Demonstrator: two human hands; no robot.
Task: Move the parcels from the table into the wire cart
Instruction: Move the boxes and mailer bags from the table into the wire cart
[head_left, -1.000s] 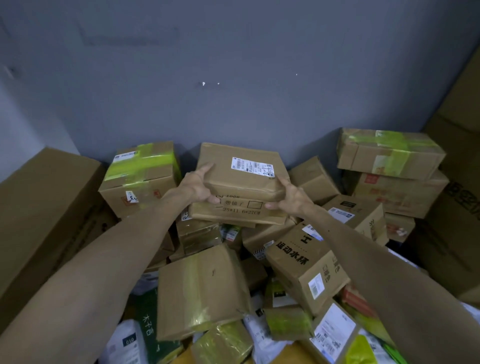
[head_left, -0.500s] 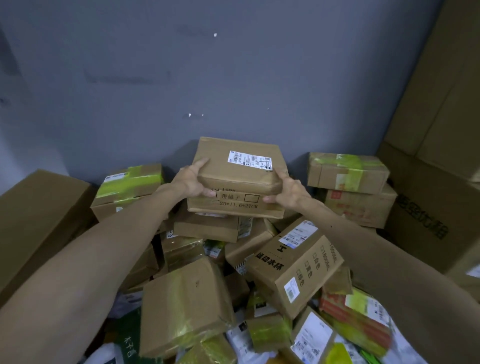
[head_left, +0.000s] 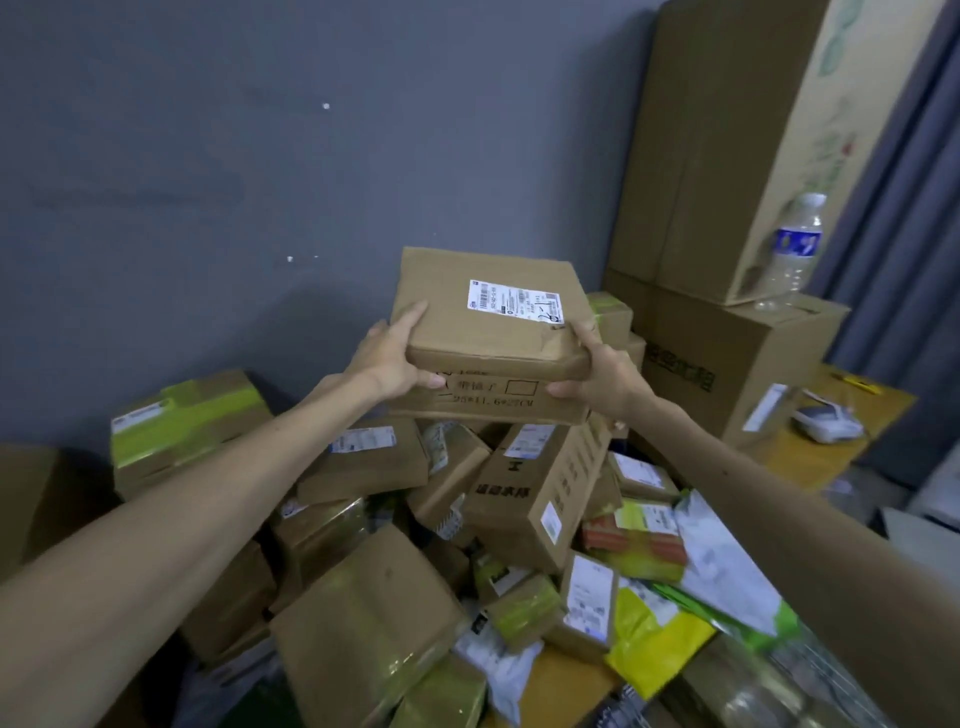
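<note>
Two flat brown cardboard parcels are stacked and held up above the pile. The upper parcel (head_left: 483, 312) carries a white label, and the lower parcel (head_left: 498, 400) has black printed text on its front. My left hand (head_left: 389, 358) grips the stack's left end, thumb under and fingers along the side. My right hand (head_left: 602, 369) grips the right end the same way. Below them lies a heap of taped boxes and mailer bags (head_left: 519, 499) on the table. Wire mesh, perhaps the wire cart (head_left: 826, 675), shows at the bottom right corner.
Tall cartons (head_left: 727, 156) stand stacked at the right against the grey wall, with a water bottle (head_left: 792, 249) on one. A wooden desk (head_left: 841, 415) with a small white device sits far right. A large box (head_left: 31, 499) fills the left edge.
Both hands have lifted the two stacked parcels up off the pile and carried them rightward. My view has swung right, bringing the tall cartons and the bottle into sight.
</note>
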